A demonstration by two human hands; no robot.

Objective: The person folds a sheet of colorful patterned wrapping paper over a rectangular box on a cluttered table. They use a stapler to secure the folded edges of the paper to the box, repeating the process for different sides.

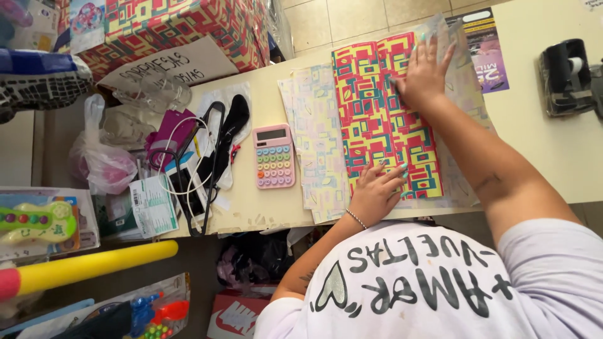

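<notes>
Cluttered cream bench (553, 150) fills my view, tiled floor beyond. My left hand (375, 196) and right hand (422, 76) lie spread flat, gripping nothing, on the red, yellow and teal patterned wrapping paper (377, 122), pinning its fold flat, I judge. Beside it sits a pink calculator (274, 156).

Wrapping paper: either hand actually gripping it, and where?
No grip. Left hand presses flat on the wrapping paper's near edge, right hand flat on its far end.
</notes>
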